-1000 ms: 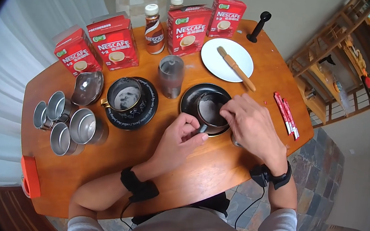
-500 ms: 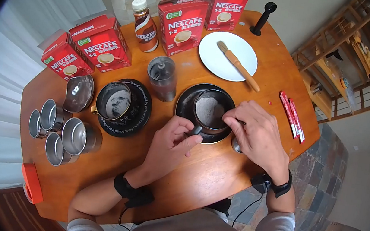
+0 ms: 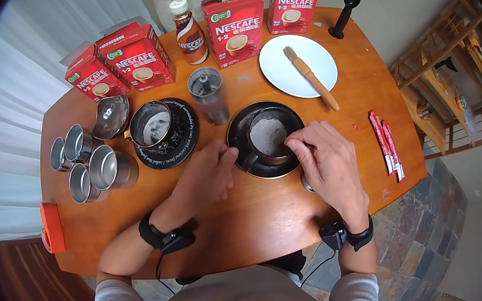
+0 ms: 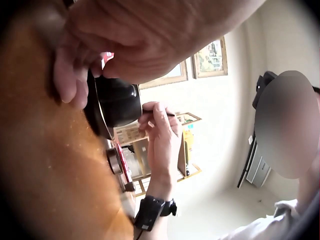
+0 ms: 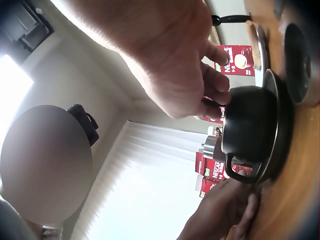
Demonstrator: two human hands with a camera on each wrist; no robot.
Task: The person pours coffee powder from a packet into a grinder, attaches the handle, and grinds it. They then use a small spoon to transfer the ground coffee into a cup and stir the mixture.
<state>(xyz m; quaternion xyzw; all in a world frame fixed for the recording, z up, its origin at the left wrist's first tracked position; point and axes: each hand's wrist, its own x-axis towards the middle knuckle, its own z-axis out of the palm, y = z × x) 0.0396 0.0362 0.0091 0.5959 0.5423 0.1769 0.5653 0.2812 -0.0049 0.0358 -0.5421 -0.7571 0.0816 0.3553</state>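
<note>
A black cup [image 3: 267,139] holding whitish powder stands on a black saucer [image 3: 237,127]. My right hand [image 3: 331,165] is over the cup's right rim, its fingertips pinching a thin dark stick [image 4: 170,114] whose lower end is hidden. Just left of the saucer is my left hand [image 3: 208,170], fingers loosely bent and holding nothing, off the cup's handle [image 5: 242,177]. Farther left, another black cup [image 3: 152,124] with a gold handle and powder inside sits on a black lettered saucer [image 3: 185,137]. Behind the hands stands a grey translucent cylinder [image 3: 209,94].
Red Nescafe boxes [image 3: 230,30] and a bottle [image 3: 189,33] line the back. A white plate [image 3: 274,63] carries a wooden brush [image 3: 311,77]. Red sachets [image 3: 385,145] lie right. Several metal cups [image 3: 106,168] and a glass bowl [image 3: 113,116] stand left. A small metal container [image 5: 298,62] is near my right hand.
My left hand has let go of the cup's handle and moved left, away from it. The right hand stays at the cup's rim. The view has shifted slightly.
</note>
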